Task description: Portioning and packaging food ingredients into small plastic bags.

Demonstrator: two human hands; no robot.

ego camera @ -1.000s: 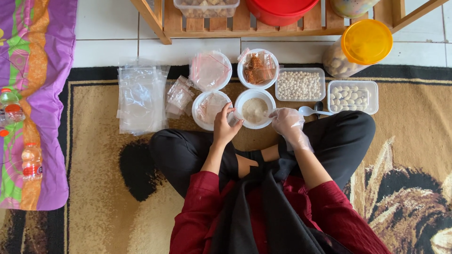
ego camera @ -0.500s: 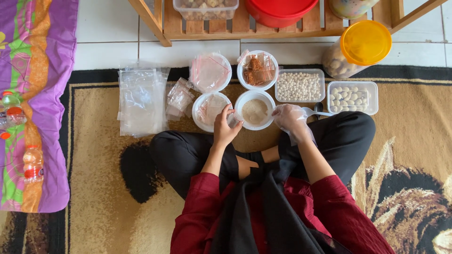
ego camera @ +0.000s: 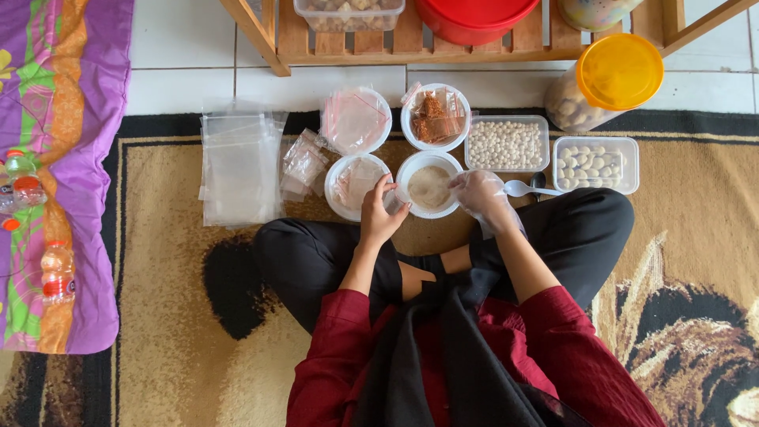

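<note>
On the far left, a purple patterned cloth (ego camera: 63, 158) lies along the carpet edge with small bottles (ego camera: 57, 273) resting on it. Next, a stack of clear plastic bags (ego camera: 239, 166) lies flat on the brown patterned carpet (ego camera: 158, 316), with smaller zip bags (ego camera: 303, 164) just beside it. Two round white containers follow: one behind holding pinkish bags (ego camera: 355, 120), one in front holding clear bags (ego camera: 353, 183).

The left hand (ego camera: 380, 213) is bare, fingers curled loosely, touching the left rim of the white bowl (ego camera: 429, 185); whether it pinches a small bag there cannot be told. The white bowl sits on the carpet directly before the crossed legs and holds a pale brown powder. Behind it stands a round container of brown packets (ego camera: 436, 117).

The right hand (ego camera: 482, 198), covered in a clear plastic glove, rests at the bowl's right rim, fingers bent inward; what it grips cannot be told. A white spoon (ego camera: 522, 188) lies just right of it. Further right are a rectangular tub of small pale beans (ego camera: 506, 144), a tub of larger white pieces (ego camera: 594, 164), and a jar with a yellow lid (ego camera: 613, 75). A wooden rack (ego camera: 474, 43) stands behind.
</note>
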